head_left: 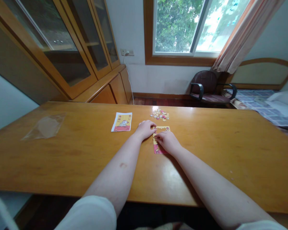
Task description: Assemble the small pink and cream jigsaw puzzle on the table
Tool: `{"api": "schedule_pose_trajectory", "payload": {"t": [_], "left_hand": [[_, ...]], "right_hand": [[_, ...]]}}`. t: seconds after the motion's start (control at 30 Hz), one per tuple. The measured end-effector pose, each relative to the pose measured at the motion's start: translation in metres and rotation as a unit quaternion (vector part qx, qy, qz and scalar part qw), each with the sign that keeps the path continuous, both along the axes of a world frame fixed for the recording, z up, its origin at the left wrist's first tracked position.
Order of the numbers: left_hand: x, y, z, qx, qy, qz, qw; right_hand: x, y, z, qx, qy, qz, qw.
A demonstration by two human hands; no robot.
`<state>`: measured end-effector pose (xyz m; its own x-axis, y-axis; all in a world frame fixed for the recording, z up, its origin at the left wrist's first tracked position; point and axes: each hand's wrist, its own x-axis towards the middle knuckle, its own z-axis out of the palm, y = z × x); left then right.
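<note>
A partly assembled jigsaw puzzle, pink at its near end and yellow further up, lies on the wooden table; bare table shows inside its yellow border at the far end. My left hand rests at its upper left edge, fingers bent and slightly apart, thumb and fingertips touching the border. Over the puzzle's middle, my right hand has its fingertips pinched together near the left border, on what looks like a small puzzle piece mostly hidden by the fingers. Beyond the puzzle lies a heap of loose puzzle pieces.
A reference picture card with a white animal lies left of my left hand. Further left is a clear plastic bag on the table. Beyond the table stand a glass-doored cabinet, an office chair and a bed.
</note>
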<state>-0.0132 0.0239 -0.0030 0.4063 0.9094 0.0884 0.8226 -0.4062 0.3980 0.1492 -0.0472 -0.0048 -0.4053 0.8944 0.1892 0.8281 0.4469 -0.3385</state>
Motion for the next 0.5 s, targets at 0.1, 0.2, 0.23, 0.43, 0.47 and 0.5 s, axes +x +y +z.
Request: {"api": "schedule_pose_trajectory", "payload": {"t": [0.1,0.2,0.23,0.43,0.47,0.5], "left_hand": [[-0.0005,0.0002,-0.0002,0.0,-0.001,0.0,1.0],[-0.0008,0.0004,-0.0003,-0.004,0.003,0.0,1.0],[-0.0008,0.0004,-0.0003,-0.005,0.005,0.0,1.0],[-0.0002,-0.0008,0.0008,-0.005,0.004,0.005,1.0],[0.0,-0.0009,0.0011,-0.007,0.005,0.006,1.0],[0.0001,-0.0011,0.0015,-0.008,0.006,0.007,1.0]], "right_hand": [[-0.0002,-0.0007,-0.0011,-0.003,0.009,-0.014,1.0],[0.0001,-0.0004,-0.0028,-0.003,0.013,-0.021,1.0],[0.0002,-0.0003,-0.0029,-0.002,0.012,-0.024,1.0],[0.0009,-0.0001,-0.0014,-0.001,0.005,-0.017,1.0],[0.001,-0.0002,-0.0014,0.0,0.006,-0.014,1.0],[0.0011,-0.0002,-0.0015,0.002,0.007,-0.011,1.0]]}}
